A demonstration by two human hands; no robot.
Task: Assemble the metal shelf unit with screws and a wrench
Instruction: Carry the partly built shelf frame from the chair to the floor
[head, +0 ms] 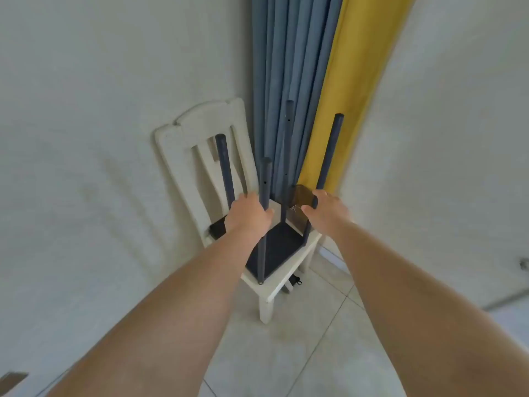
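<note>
Both forearms reached forward from the camera toward the shelf unit (279, 239), which stood on a white chair (183, 156) in the corner, four dark posts rising from its dark panel. Left hand (248, 214) curled round the near post (264, 213); right hand (326, 209) gripped the right post (326, 179). Judging by this, the frame was being steadied or lifted; fastening would need screws and wrench, neither visible. No legible writing showed
</note>
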